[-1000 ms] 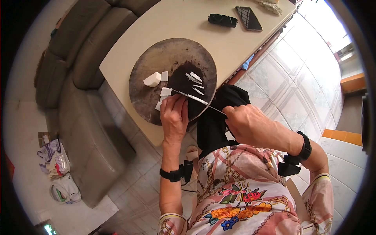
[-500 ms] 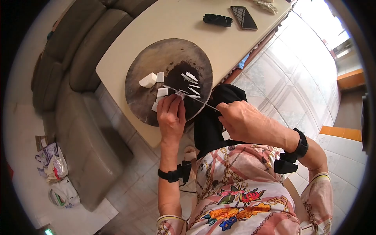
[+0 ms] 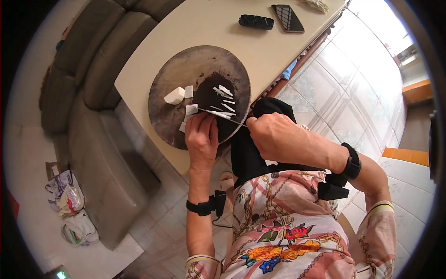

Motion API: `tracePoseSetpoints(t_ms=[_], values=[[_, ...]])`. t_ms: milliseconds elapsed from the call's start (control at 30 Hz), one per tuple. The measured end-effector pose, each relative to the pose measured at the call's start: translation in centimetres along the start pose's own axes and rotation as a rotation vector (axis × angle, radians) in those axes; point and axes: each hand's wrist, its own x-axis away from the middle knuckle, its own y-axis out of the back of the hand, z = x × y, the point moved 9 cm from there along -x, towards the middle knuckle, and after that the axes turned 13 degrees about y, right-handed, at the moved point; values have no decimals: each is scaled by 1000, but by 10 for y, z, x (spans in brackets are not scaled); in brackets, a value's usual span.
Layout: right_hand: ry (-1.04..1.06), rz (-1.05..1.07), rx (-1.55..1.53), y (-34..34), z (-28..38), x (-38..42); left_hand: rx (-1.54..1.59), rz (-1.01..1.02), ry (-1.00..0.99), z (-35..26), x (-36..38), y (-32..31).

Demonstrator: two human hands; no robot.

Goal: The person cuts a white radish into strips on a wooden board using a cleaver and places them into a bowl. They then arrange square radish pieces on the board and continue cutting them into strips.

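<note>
A thin knife (image 3: 220, 114) lies across the round wooden chopping board (image 3: 174, 69), and my right hand (image 3: 274, 135) is closed round its handle end, just off the board's edge. My left hand (image 3: 201, 132) rests at the near side of the board with its fingers curled down beside the blade; whatever is under the fingertips is hidden. Against those fingers sits a flat white slice (image 3: 191, 109). Farther back are a thick white chunk (image 3: 174, 96) and another white slice (image 3: 188, 91). Several thin white strips (image 3: 227, 106) are spread over the dark, stained patch right of the blade.
The board stands on a cream table (image 3: 204, 28). A black case (image 3: 256, 22) and a phone (image 3: 288, 18) lie toward its far end. To the left is a grey sofa (image 3: 107, 162), with bags (image 3: 69, 195) on the floor beyond it.
My right hand has moved slightly up and left, bringing the knife farther across the board at a flatter angle. My left hand stays at nearly the same spot.
</note>
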Motion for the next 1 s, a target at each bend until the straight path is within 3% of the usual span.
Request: tracePoseSetpoints(t_ms=[167,500,567,1000], values=[[-171,-18,-92,-1,-17,16,1,-40,-11,1,3,0],[-108,-97,-85,15,-7,21,12,-123,64,10,12,10],[-157,35,-114,8,-5,21,-15,-91,51,7,10,9],[-81,74,-50,1,-2,20,43,-30,62,7,6,7]])
